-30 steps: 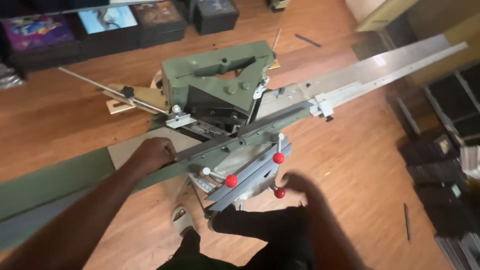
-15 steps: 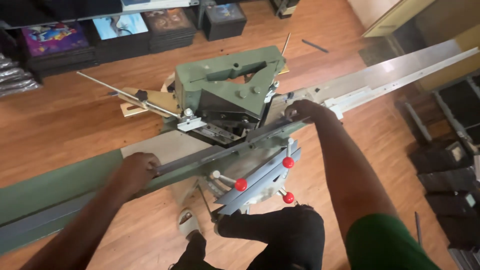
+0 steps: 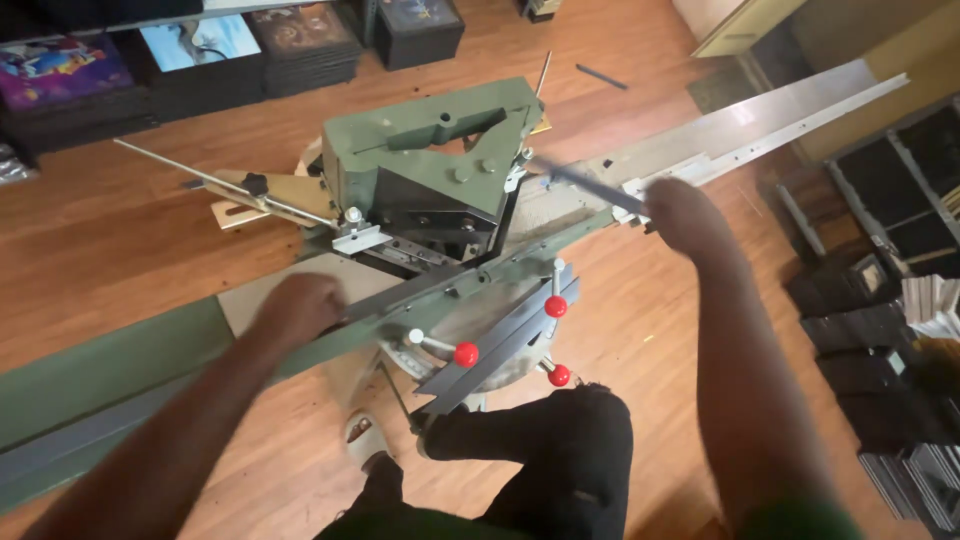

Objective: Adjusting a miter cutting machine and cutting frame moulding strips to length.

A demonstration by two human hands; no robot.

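Observation:
A green cutting machine [image 3: 430, 165] on a stand fills the middle of the view, with red-knobbed levers [image 3: 465, 353] at its front. My left hand [image 3: 300, 305] rests closed on the long green rail [image 3: 120, 370] left of the machine's blade block. My right hand [image 3: 680, 215] is shut on a thin dark strip [image 3: 585, 185], blurred by motion, over the right side of the machine near the pale metal rail [image 3: 760, 125].
Wooden floor [image 3: 120, 240] all around. Dark boxes with picture fronts [image 3: 200, 50] line the far side. Stacked dark frames and crates [image 3: 880, 300] stand at the right. My dark-trousered legs [image 3: 540, 460] and a pale shoe [image 3: 362, 435] are below the stand.
My right hand came up from below the machine, reached the right rail, and now holds a thin dark strip lifted there. My left hand has stayed on the green rail.

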